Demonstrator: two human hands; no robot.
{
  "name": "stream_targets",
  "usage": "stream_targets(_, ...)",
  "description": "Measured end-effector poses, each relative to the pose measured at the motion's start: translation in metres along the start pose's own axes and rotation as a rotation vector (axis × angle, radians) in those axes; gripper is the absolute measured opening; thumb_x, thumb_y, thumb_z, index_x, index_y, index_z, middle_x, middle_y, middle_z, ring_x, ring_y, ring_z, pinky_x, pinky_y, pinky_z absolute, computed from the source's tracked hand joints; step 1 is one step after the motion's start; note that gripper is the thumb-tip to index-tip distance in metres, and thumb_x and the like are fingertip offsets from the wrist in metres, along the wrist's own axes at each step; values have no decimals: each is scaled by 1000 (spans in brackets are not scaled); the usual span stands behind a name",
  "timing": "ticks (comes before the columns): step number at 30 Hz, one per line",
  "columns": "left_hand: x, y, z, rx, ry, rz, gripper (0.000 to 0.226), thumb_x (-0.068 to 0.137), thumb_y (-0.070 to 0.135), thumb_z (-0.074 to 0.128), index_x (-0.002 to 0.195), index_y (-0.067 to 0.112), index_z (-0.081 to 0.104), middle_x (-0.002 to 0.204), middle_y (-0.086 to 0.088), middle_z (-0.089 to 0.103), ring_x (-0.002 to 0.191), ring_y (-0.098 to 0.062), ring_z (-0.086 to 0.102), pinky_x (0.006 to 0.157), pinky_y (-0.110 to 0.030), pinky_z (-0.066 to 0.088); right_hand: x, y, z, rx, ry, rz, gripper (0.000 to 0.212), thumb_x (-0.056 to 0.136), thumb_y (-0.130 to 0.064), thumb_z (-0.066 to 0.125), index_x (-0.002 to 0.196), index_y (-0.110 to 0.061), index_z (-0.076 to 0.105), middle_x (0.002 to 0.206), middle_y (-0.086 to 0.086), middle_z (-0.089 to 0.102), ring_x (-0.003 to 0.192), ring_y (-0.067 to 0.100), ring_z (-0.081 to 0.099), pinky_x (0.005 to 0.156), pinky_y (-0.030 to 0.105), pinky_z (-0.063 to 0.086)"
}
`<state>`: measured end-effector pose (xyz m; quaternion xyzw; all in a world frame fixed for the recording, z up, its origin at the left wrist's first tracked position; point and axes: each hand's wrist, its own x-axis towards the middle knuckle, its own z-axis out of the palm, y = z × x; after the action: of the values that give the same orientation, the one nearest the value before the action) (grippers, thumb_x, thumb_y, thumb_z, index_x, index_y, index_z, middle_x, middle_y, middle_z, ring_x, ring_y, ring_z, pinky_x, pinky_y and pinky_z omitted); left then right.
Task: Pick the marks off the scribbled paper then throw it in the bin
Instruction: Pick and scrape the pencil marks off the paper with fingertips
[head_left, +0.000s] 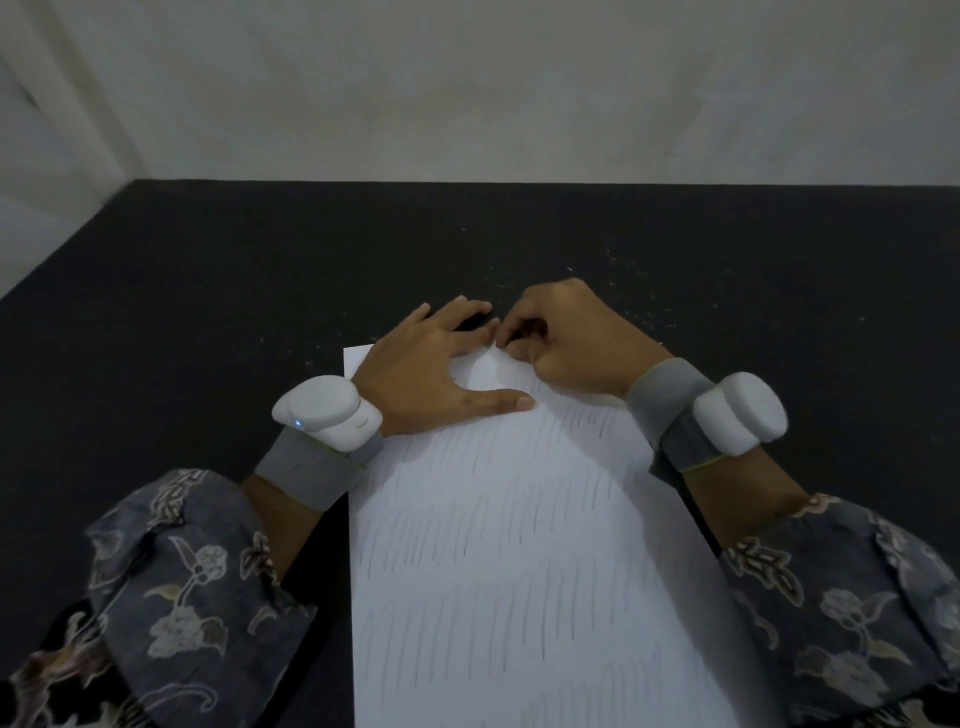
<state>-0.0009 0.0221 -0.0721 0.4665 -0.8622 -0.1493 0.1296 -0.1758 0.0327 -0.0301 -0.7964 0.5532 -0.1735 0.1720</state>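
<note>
Scribbled paper (519, 545) lies flat on worktop (208, 291), long axis running away from person; left hand (421, 379) flat, pinning far end, right hand (566, 343) curled, rubbing there, grip contents hidden.

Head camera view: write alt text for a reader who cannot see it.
A person's left hand presses flat on the far end of a pencil-scribbled paper on a black table, while the right hand, fingers curled, works at the sheet's top edge. Both wrists wear white devices on grey bands.
</note>
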Motion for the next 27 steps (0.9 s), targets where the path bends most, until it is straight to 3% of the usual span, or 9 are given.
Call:
stream_targets(2,0,0,0,3,-5,1,109,58,91,31,148,30,36,157,15,22,146,-4,11,116,-27,-2,1,1,-1,12,5,15,17,88,-5,61,101,-12,70,97,-4,59,77,4,54,66,10,42)
stream_targets(6,-1,1,-1,9,-4,0,110,57,91,29,149,31,32,157,14,21,146,-5,11,117,-28,-2,9,3,9,-41,166,68,17,91,-7,58,103,-10,68,103,2,57,90,13,55,82,21,48)
stream_targets(12,0,0,-1,-4,2,3,110,57,91,31,148,30,35,157,15,22,146,-3,10,116,-26,-2,0,4,-2,70,-9,30,14,88,-7,63,98,-15,70,93,-7,58,76,3,54,62,8,38)
stream_targets(18,0,1,-1,-4,-3,7,110,57,91,29,150,30,30,157,14,21,146,-6,11,116,-26,-2,9,2,8,12,161,64,17,90,-6,58,103,-9,68,103,2,57,89,12,56,77,16,46)
stream_targets(23,1,0,0,4,-15,5,110,57,91,30,149,30,33,157,15,21,146,-5,10,118,-29,0,0,2,-1,72,-1,31,16,89,-7,62,101,-13,69,99,-4,61,81,6,57,67,11,46)
stream_targets(27,1,1,-2,12,-18,27,110,58,90,29,150,30,29,157,14,22,146,-9,14,116,-28,-1,8,0,6,-7,118,46,18,91,-8,57,106,-9,67,107,3,58,92,13,57,83,21,50)
